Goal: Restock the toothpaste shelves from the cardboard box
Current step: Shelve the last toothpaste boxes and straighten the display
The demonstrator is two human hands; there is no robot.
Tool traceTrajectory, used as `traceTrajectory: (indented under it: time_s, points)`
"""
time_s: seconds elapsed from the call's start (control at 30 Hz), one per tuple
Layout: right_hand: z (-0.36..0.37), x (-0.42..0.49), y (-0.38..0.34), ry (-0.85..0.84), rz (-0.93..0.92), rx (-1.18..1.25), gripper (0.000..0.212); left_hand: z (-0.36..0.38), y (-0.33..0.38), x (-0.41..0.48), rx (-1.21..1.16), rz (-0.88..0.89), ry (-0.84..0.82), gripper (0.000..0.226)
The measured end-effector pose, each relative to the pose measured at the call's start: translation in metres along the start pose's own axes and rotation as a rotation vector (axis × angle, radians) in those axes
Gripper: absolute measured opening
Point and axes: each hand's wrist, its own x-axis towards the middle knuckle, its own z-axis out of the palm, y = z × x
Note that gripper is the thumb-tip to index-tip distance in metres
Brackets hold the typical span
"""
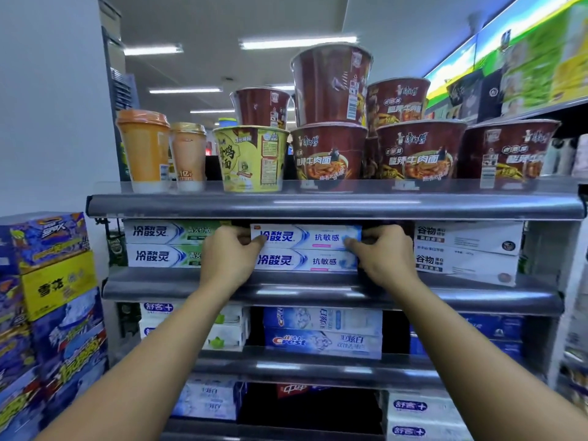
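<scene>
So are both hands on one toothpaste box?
Yes, the left hand grips one end of the toothpaste box, the right hand the other.

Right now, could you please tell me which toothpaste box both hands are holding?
The upper blue-and-white box in the middle stack: the left hand and right hand grip its ends, unlike the matching box beneath.

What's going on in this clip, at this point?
A person is stocking a store shelf. The left hand and right hand grip the two ends of a blue toothpaste box, which lies on a matching box on the shelf, between green toothpaste boxes and white boxes. Noodle cups stand on the shelf above. The cardboard box is not in view.
</scene>
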Motion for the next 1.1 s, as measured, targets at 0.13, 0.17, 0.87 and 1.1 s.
traceTrajectory:
  time_s: [0.13, 0.17, 0.87, 1.1]
  points:
    - [-0.003, 0.005, 0.003, -0.066, 0.042, -0.021, 0.034, -0.004, -0.003, -0.001, 0.096, 0.011, -0.041, 0.033]
    - [-0.003, 0.005, 0.003, -0.062, 0.048, -0.044, 0.036, -0.004, -0.004, 0.000, 0.092, 0.008, -0.042, 0.037]
    - [-0.011, -0.129, 0.069, 0.251, -0.561, -0.007, 0.011, -0.010, -0.043, -0.144, -0.254, 0.497, 0.182, 0.028]
    - [0.029, -0.275, 0.252, -0.133, 0.092, 0.018, 0.021, 0.066, -0.165, -0.339, -0.093, -0.107, -0.613, 0.009]
